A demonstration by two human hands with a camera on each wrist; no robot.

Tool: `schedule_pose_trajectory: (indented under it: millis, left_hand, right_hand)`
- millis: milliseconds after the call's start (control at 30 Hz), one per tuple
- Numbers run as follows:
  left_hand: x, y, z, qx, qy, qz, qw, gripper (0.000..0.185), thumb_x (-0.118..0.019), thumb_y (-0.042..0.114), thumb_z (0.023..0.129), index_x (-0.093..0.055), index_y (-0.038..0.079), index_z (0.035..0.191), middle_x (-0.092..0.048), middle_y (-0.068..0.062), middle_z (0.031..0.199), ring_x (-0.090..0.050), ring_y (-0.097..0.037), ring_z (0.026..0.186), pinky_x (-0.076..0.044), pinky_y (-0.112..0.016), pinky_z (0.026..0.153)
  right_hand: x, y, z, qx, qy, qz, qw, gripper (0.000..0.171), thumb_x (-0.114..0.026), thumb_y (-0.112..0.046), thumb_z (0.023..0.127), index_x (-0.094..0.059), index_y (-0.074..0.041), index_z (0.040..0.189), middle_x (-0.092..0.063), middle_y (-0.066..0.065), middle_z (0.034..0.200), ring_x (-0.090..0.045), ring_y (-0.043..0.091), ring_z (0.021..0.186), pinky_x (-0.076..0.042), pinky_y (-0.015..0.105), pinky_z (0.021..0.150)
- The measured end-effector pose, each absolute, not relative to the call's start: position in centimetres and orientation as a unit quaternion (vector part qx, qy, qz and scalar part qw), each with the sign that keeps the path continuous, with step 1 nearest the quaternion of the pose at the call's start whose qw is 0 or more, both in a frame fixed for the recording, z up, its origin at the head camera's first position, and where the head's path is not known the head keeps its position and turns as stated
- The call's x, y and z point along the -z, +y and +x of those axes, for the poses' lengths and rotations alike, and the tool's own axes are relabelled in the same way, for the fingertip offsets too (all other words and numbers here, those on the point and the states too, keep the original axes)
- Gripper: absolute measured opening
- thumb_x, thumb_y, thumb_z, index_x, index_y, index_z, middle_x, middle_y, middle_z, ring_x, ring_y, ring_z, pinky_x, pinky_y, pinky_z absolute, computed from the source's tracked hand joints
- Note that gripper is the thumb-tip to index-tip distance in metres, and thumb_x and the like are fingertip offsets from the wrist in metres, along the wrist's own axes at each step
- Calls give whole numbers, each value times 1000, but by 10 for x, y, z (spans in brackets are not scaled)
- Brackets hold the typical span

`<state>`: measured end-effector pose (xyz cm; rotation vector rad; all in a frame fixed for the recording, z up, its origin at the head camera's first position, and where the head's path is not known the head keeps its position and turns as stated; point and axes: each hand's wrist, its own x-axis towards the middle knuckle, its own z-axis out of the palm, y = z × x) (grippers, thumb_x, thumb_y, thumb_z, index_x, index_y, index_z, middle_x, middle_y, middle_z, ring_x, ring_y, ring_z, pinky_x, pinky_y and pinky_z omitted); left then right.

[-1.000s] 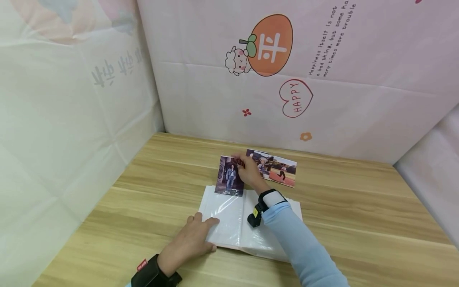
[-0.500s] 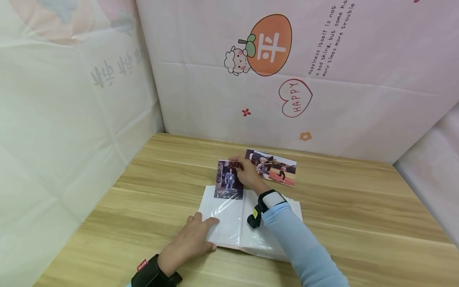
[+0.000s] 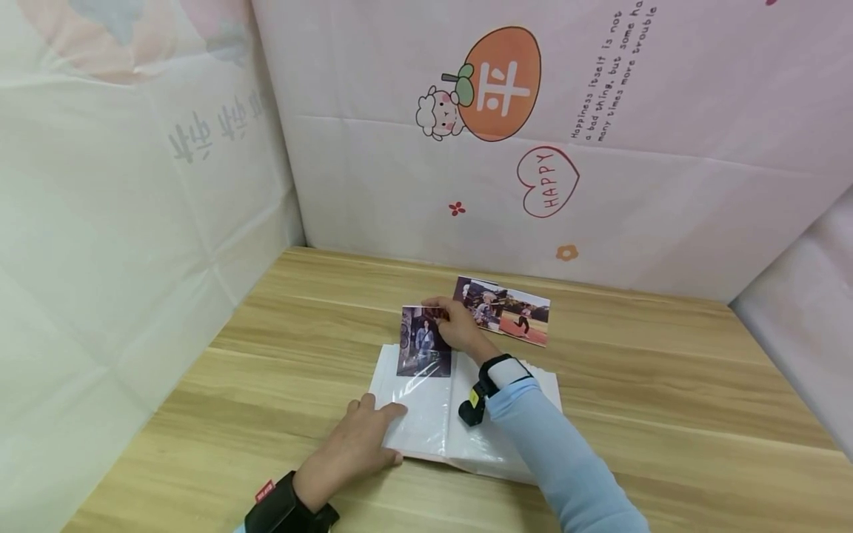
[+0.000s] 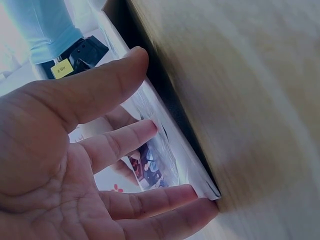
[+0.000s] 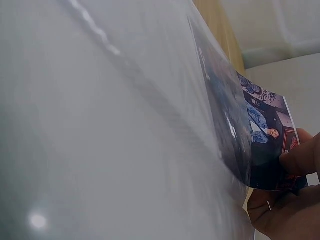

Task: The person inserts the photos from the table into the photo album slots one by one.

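Pale wood-grain desk [image 3: 666, 385], filling the lower half of the head view, walled at back and sides by pink and white printed cloth [image 3: 400, 185] bearing an orange fruit figure, a "HAPPY" heart and small flowers.

Photo album [image 3: 426, 414], lower centre of the head view, lying open and flat on the desk; clear plastic sleeve pages, white beneath.

Left hand [image 3: 349, 451], lower centre-left of the head view, black wrist strap behind it. Fingers straight and spread, pressing flat on the album's left page near its lower edge; the left wrist view shows the fingertips [image 4: 145, 131] on the plastic sheet.

Right hand [image 3: 460, 329], centre of the head view, light blue sleeve and wrist strap behind it. Fingers and thumb pinch the top edge of a photo.

Photo [image 3: 423, 344], portrait format, a standing figure in blue; lower part already under the clear sleeve of the album's left page, upper part out past the top edge.

Loose prints [image 3: 503, 311], just above the album at centre, lying flat on the desk, overlapping.
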<state>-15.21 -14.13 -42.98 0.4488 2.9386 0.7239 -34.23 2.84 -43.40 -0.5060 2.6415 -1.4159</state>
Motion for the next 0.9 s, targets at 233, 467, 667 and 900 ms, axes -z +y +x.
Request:
schedule_pose_trajectory:
  millis: [233, 467, 667, 900]
  left_hand:
    - [429, -141, -152, -234, 960, 147, 43, 63, -83, 26, 64, -60, 9, 121, -48, -19, 100, -46, -32, 86, -44, -43, 68]
    - [429, -141, -152, -235, 960, 146, 41, 63, -83, 25, 64, -60, 9, 120, -48, -19, 99, -45, -32, 86, -44, -43, 69]
    - [429, -142, -151, -234, 960, 146, 39, 63, -83, 25, 64, -60, 9, 120, -48, -19, 99, -45, -32, 86, -44, -43, 69]
    - [429, -141, -151, -235, 960, 147, 36, 63, -83, 25, 63, -61, 9, 120, -48, -20, 99, -46, -32, 85, -44, -44, 69]
  right_hand:
    - [435, 29, -341, 457, 872, -171, 44, 42, -48, 12, 84, -62, -8, 119, -57, 14, 120, -52, 27, 96, -43, 33, 73]
    - [437, 29, -341, 440, 880, -171, 49, 32, -55, 9, 84, -62, -3, 113, -57, 14, 119, -49, 28, 110, -42, 38, 82]
    - [437, 30, -340, 410, 894, -173, 52, 25, -59, 5, 84, -64, -3, 107, -59, 14, 115, -52, 26, 93, -43, 34, 72]
    - [437, 31, -338, 389, 900, -187, 55, 15, -61, -2, 85, -66, -3, 98, -64, 12, 99, -57, 21, 80, -45, 31, 65]
